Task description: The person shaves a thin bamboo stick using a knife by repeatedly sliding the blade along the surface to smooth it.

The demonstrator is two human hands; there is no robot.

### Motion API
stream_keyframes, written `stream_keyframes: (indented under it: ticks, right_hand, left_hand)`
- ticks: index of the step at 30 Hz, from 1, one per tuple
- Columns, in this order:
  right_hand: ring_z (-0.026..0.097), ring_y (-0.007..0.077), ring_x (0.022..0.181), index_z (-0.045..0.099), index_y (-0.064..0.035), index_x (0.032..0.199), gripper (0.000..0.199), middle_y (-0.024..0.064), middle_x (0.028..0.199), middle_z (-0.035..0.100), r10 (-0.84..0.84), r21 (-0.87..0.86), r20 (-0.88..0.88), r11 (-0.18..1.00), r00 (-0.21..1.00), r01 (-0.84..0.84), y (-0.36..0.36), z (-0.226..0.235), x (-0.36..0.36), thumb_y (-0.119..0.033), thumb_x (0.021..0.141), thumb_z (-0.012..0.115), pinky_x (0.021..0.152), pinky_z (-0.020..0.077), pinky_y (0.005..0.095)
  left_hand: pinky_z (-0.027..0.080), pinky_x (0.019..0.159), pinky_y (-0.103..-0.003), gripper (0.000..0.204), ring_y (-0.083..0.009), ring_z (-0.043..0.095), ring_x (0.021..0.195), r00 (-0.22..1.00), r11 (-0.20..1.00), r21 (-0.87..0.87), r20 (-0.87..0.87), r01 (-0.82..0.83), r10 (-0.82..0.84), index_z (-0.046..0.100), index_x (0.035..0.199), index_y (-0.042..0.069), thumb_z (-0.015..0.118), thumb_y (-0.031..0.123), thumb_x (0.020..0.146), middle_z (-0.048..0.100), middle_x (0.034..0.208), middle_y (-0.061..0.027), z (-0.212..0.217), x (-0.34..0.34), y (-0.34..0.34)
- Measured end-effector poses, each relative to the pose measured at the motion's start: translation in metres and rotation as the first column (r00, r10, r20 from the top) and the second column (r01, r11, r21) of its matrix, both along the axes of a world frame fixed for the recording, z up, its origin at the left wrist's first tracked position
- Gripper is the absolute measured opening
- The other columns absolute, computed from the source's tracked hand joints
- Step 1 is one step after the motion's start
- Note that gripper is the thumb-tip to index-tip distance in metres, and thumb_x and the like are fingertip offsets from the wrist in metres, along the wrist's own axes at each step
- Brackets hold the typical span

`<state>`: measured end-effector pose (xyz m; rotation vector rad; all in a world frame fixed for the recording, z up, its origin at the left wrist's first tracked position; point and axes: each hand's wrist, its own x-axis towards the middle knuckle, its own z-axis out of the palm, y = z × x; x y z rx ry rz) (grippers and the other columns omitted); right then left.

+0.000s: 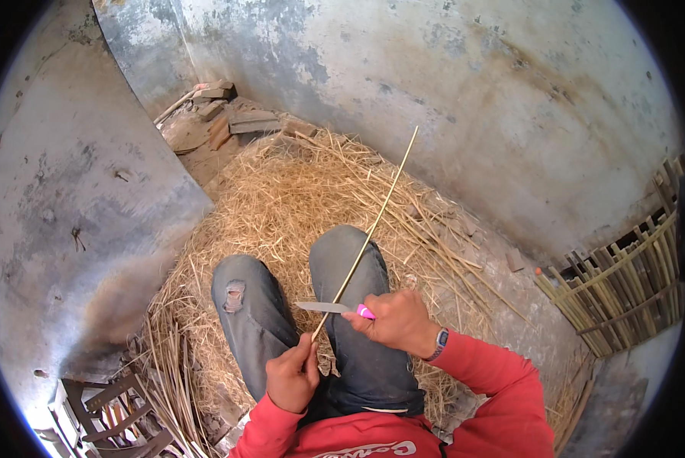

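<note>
A long, thin bamboo strip [392, 185] slants up and away from my lap over my right knee. My left hand [293, 377] pinches its near end between thumb and fingers. In my right hand [398, 319] is a knife, its pink handle [365, 311] mostly covered by my fingers. The knife blade [321, 307] points left and lies across the strip, a little above my left hand. Whether the edge bites into the strip is too small to tell.
Straw-like shavings [274, 187] cover the floor around my knees. Several loose strips [441, 252] lie to the right, with more [170, 374] at lower left. A slatted bamboo panel [625, 290] leans at the right wall. Bricks [254, 122] sit in the far corner.
</note>
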<state>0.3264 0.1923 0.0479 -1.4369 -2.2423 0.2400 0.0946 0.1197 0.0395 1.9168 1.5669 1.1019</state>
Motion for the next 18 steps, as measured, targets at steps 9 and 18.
stream_keyframes:
  ticks: [9, 18]
  right_hand:
    - [0.06, 0.0325, 0.046, 0.07, -0.0138, 0.072, 0.05, 0.0114, 0.053, 0.059, -0.221, 0.232, -0.011, 0.948, 0.975, 0.217, 0.054, 0.015, 0.042, -0.053, 0.101, 0.06, 0.044, 0.0478, 0.045]
    - [0.037, 0.0143, 0.052, 0.055, -0.005, 0.065, 0.057, 0.0048, 0.053, 0.05, -0.387, -0.01, -0.591, 0.881, 0.708, 0.474, 0.125, 0.043, 0.122, -0.046, 0.103, 0.066, 0.049, 0.0298, 0.0392]
  left_hand:
    - [0.05, 0.053, -0.029, 0.016, -0.0148, 0.067, 0.053, 0.996, 0.968, -0.252, 0.084, 0.0, 0.022, 0.076, 0.108, -0.004, 0.067, 0.003, 0.097, 0.066, 0.061, -0.0101, 0.006, -0.025, -0.045]
    - [0.051, 0.054, -0.025, 0.019, -0.0103, 0.066, 0.056, 0.978, 0.943, -0.328, 0.173, -0.051, 0.113, 0.076, 0.105, -0.009, 0.065, 0.006, 0.1, 0.068, 0.064, -0.0058, -0.023, -0.069, -0.086]
